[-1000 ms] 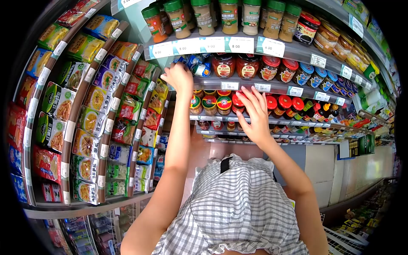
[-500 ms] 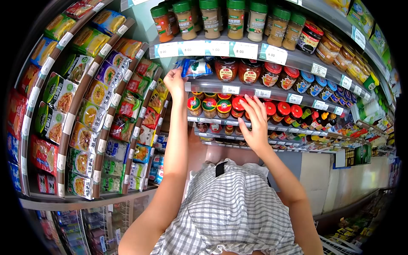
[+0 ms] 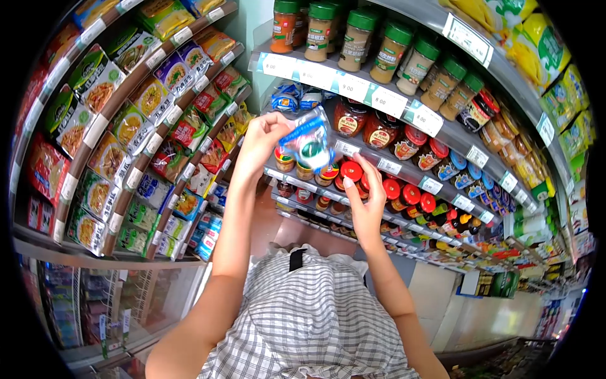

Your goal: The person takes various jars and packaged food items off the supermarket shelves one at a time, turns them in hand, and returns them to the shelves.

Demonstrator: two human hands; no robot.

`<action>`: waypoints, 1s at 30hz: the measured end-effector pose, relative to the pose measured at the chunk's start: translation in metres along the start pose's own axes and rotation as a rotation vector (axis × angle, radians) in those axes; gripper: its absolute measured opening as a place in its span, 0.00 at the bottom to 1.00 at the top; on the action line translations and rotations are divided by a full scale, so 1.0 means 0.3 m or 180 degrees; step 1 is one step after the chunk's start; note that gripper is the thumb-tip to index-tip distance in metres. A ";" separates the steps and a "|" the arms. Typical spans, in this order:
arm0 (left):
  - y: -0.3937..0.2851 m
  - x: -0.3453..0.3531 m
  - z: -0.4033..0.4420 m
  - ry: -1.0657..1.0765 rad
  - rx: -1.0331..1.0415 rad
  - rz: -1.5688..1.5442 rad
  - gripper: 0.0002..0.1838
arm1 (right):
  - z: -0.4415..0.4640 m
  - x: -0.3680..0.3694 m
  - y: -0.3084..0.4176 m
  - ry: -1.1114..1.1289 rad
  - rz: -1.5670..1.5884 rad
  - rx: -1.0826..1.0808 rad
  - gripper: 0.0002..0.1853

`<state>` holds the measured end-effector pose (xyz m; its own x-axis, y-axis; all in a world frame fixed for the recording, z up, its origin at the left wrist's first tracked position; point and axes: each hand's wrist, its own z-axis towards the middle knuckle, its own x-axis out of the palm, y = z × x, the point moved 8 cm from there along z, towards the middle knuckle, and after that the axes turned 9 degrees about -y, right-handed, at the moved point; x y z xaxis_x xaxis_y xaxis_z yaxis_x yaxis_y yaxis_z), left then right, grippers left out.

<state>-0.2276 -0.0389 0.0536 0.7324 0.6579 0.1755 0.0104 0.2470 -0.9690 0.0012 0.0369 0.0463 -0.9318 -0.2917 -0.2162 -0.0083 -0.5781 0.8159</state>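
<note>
My left hand [image 3: 265,142] pinches the upper left edge of a blue and clear plastic packet [image 3: 309,142], which hangs in front of the shelf, slightly blurred. To its right, my right hand [image 3: 367,205] is raised with the fingers spread and holds nothing; it is in front of red-lidded jars [image 3: 391,188]. More blue packets [image 3: 287,96] lie on the shelf behind the held one, left of the dark red jars [image 3: 348,118].
Green-capped spice bottles [image 3: 358,39] line the upper shelf, above a price-tag rail [image 3: 341,83]. Slanted racks of bagged food [image 3: 151,98] stand on the left. Yellow bags [image 3: 533,47] hang at the upper right. Tiled floor [image 3: 473,316] shows at the lower right.
My left hand has pulled the blue packet off the shelf and brought it out toward my right hand. The view has shifted and turned, and my right hand stays open.
</note>
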 end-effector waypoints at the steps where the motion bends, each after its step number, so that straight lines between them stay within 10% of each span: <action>1: -0.034 0.012 -0.027 0.0175 0.0048 0.0122 0.07 | 0.013 -0.002 0.008 -0.0056 0.0301 0.0113 0.21; 11: -0.247 0.228 -0.239 0.0543 -0.0187 -0.0040 0.07 | 0.111 -0.059 0.134 0.0551 0.1872 0.1070 0.06; 30: -0.296 0.297 -0.444 -0.1538 0.0283 -0.0374 0.09 | 0.237 -0.117 0.173 0.1850 0.2551 0.1335 0.07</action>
<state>-0.0725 -0.0971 0.1321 0.3307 0.8709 0.3635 0.0005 0.3850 -0.9229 0.0075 0.0714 0.1344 -0.4067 -0.8511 0.3321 0.3015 0.2181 0.9282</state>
